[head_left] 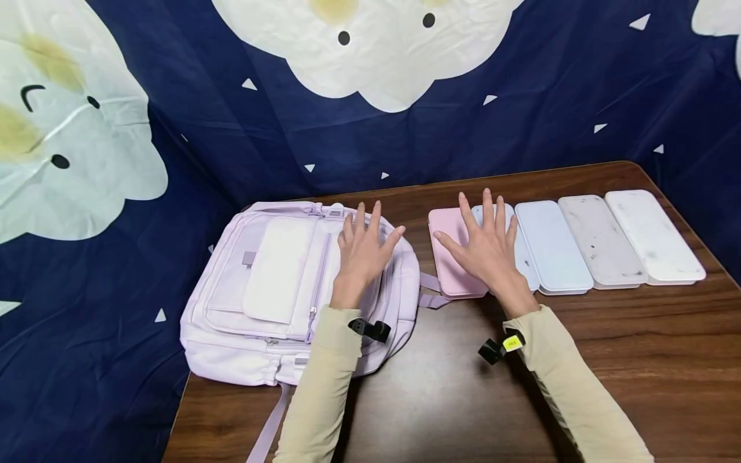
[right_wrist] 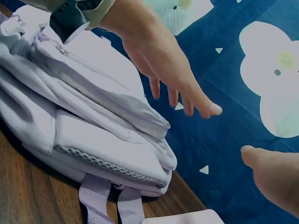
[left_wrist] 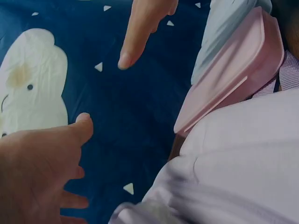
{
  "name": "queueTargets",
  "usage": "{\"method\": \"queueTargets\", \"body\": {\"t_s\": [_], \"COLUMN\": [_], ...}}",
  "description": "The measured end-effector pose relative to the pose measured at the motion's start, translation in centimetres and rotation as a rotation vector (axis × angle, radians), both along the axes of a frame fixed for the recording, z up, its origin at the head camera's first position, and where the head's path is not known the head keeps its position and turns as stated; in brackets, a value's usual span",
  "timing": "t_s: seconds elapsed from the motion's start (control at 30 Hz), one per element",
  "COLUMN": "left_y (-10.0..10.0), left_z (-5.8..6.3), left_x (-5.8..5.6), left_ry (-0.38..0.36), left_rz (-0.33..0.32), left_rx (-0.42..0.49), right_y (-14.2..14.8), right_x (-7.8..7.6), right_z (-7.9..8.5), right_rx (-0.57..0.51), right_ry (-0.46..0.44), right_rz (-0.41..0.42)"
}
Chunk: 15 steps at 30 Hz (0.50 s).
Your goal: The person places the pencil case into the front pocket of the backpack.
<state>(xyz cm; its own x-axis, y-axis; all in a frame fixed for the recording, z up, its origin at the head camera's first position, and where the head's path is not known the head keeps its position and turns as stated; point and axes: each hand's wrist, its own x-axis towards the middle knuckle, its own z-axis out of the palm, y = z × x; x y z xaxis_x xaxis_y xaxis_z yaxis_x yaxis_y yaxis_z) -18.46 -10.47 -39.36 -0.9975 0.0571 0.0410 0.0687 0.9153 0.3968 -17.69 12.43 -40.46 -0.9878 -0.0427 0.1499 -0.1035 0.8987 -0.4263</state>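
Note:
My left hand (head_left: pixel 363 252) hovers with spread fingers over the right part of a lavender backpack (head_left: pixel 228 315), which lies flat on its back with its top toward the right. My right hand (head_left: pixel 485 247) is held above a pink case (head_left: pixel 454 276) and a pale blue case (head_left: pixel 525 260), fingers fanned out. Neither hand holds anything. In the left wrist view, both thumbs point inward over the backdrop, with the pink case (left_wrist: pixel 233 70) beside the bag. The right wrist view shows the zipped side of the backpack (right_wrist: pixel 103 140) resting on the table.
To the right stand another light blue case (head_left: pixel 552 247), a greyish marked case (head_left: pixel 602 241) and a white case (head_left: pixel 654 238), side by side on the wooden table (head_left: pixel 440 399). Two lavender straps (head_left: pixel 431 301) reach toward the pink case. A navy cloud-print cloth (head_left: pixel 463 141) hangs behind.

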Motion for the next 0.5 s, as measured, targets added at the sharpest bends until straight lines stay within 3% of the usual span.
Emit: {"method": "queueTargets", "body": {"t_s": [0.3,0.37,0.5], "left_y": [-2.5,-2.8,-3.1], "left_z": [-0.3,-0.3,-0.4], "left_x": [0.9,1.3,2.1], "left_ry": [0.108,0.083,-0.053], "left_rz": [0.056,0.066,0.057], "left_rx": [0.24,0.25,0.211], "right_y": [0.1,0.2,0.6], "right_x": [0.7,0.9,1.1], "right_z": [-0.2,-0.2,-0.1], "right_rx": [-0.146,-0.173,-0.211], "right_ry": [0.115,0.124,0.141], "right_rz": [0.004,-0.004,-0.024]}}
